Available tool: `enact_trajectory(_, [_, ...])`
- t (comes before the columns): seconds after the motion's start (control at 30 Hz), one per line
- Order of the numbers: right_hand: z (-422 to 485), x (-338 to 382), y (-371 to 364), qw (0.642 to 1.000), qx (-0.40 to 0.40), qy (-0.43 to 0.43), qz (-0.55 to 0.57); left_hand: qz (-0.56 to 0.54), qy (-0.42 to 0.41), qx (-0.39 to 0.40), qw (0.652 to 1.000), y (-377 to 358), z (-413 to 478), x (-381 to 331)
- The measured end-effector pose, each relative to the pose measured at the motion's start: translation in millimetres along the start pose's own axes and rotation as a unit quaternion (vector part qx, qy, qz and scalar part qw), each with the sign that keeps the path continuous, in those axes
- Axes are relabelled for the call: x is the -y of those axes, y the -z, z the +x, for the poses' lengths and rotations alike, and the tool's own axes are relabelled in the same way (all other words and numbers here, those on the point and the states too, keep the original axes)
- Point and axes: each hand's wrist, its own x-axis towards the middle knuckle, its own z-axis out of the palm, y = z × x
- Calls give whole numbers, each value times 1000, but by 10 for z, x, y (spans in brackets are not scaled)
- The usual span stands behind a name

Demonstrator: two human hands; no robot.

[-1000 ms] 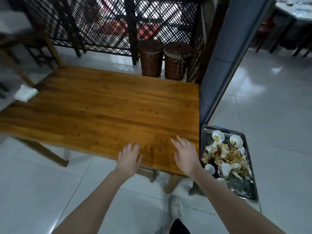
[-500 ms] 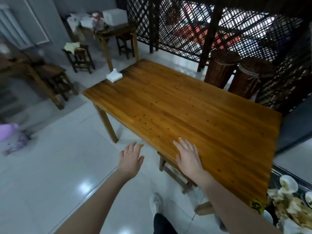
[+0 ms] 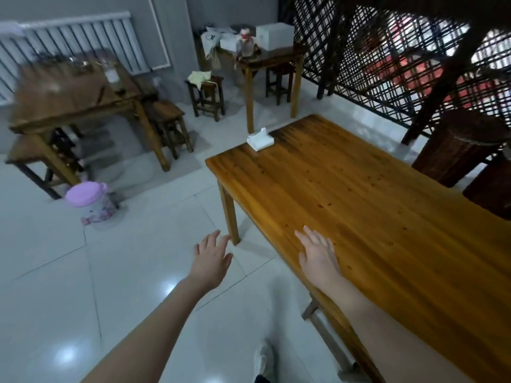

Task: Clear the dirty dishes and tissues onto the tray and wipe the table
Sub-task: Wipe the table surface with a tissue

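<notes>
The long wooden table (image 3: 359, 194) runs from the middle of the view to the lower right. A white tissue pack (image 3: 260, 140) lies at its far left corner. My right hand (image 3: 318, 254) is flat over the table's near edge, fingers apart, holding nothing. My left hand (image 3: 211, 257) hangs over the tiled floor to the left of the table leg (image 3: 229, 214), fingers spread and empty. The tray of dirty dishes is out of view.
A pink-lidded bin (image 3: 90, 201) stands on the floor at left. Another wooden table (image 3: 72, 98) with stools (image 3: 170, 125) sits behind it. A small table (image 3: 265, 56) with a white box is at the back. Wicker baskets (image 3: 456, 150) and a lattice screen (image 3: 401, 59) are at right.
The view has swung left along the table; the tray with dishes has left the frame. My left hand has come off the table edge and is now over the floor.
</notes>
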Motion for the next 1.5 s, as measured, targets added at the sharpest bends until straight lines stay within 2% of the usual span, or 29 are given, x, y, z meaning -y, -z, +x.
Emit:
enact_trajectory(0.43, [2048, 700, 371, 996, -26, 82, -29, -7, 60, -94, 994, 1017, 1562, 588])
enact_trajectory(0.77, [3147, 1203, 562, 991, -67, 94, -69, -16, 30, -103, 994, 1569, 2584, 979])
enact_trajectory(0.9, [3654, 1507, 674, 988, -116, 69, -74, -26, -17, -134, 990, 1948, 3172, 1111])
enact_trajectory(1.17, [4338, 2012, 489, 990, -123, 15, -74, -6, -65, -96, 993, 2303, 4060, 1666])
enact_trajectory(1.37, [4515, 2018, 246, 990, -117, -22, -81, -14, -113, -46, 992, 2283, 4548, 1738])
enact_trajectory(1.5, [4568, 1809, 168, 987, -102, -97, -83, -15, -154, -30, 987, 2152, 4863, 1614])
